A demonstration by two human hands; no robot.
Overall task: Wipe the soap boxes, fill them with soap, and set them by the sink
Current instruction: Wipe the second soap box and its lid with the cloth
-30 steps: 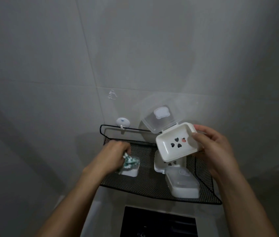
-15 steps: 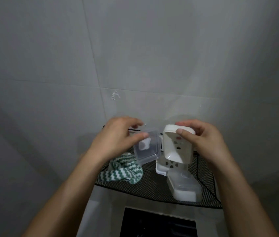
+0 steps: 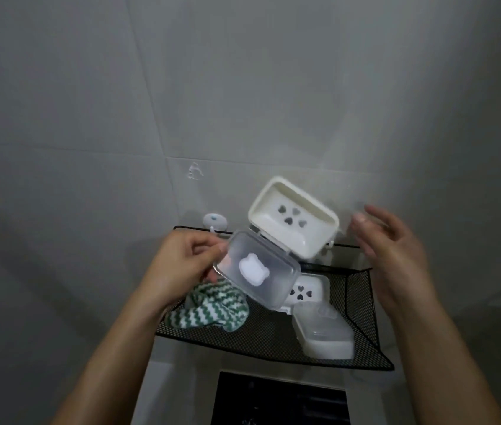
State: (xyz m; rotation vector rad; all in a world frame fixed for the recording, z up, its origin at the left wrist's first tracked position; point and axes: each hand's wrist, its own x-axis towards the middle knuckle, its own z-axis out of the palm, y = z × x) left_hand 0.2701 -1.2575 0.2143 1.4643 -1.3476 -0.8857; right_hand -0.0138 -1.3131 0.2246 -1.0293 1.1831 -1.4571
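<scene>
Furthest left on the grey tiled wall we see a small round white hook, just above the black wire rim of the mesh basket. Our left hand comes next, raised in front of the basket, its thumb and fingers pinching the left end of the clear lid of the held soap box. That lid hangs open on its hinge and carries a white bear-shaped patch in its middle. The white tray of the box tilts up and to the right of the lid, facing us, so the box sits between our two hands and above the basket. Four heart-shaped holes pierce the tray floor, and nothing lies in the tray.

Below the left hand, a green and white zigzag cloth lies bunched in the left part of the basket. To its right in the basket lies a second soap box, open, with the same heart holes showing. Just in front of it is a clear-lidded piece; whether it is that box's lid or another box we cannot tell.

Furthest right, our right hand is held up beside the tray, fingers spread and loosely straight, gripping nothing and just apart from the tray's right edge.

Under the basket a dark rectangular panel shows at the bottom.
</scene>
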